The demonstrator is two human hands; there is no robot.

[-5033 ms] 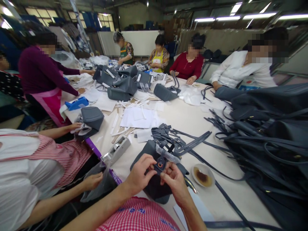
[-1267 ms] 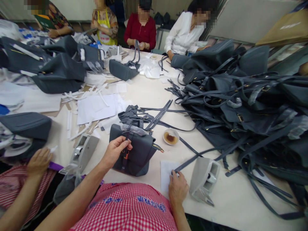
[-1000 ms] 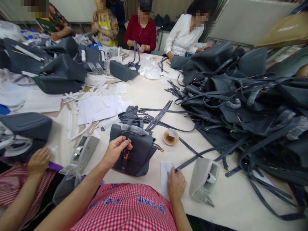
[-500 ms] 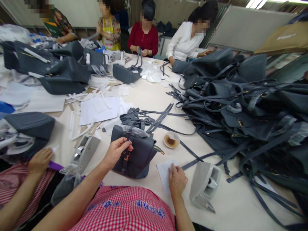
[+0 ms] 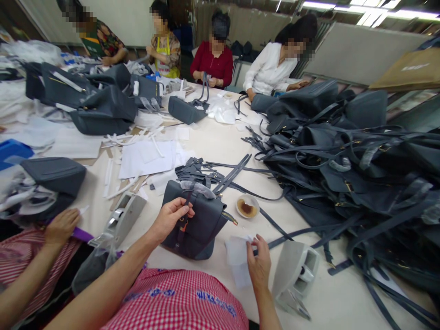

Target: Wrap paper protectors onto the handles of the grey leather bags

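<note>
Two bare hands, two separate jobs. The left hand (image 5: 176, 213) has thumb and fingers closed in a pinch around the narrow dark leather-look strap (image 5: 180, 235) on the front of a dark blue-grey, soft-sided bag (image 5: 209, 229). The bag's standing on the cream tabletop (image 5: 220, 146), just past the red-and-white checked apron (image 5: 185, 295). Over to its right, the right hand (image 5: 259, 262) has the thin white paper sheet (image 5: 237, 259) by its upper right edge, thumb against fingers, though some of the contact is hidden.

How I'd handle this bit: pinch the strap firmly enough to steady it, but don't haul on it, since a bag this soft would probably tip or crease. The strap has a small orange-gold buckle (image 5: 184, 224) right below the fingertips, so I'd leave that alone and not twist it. With the sheet, peel from the edge and go slow; it looks flimsy and could easily crumple or tear.

Watch your elbow room too. The little white dish of brown stuff (image 5: 246, 207) sits near the bag, and the chunky grey tape dispenser (image 5: 288, 263) is just beside the right hand. I'd bring the paper in low, between bag and apron, well clear of that dish.
</note>
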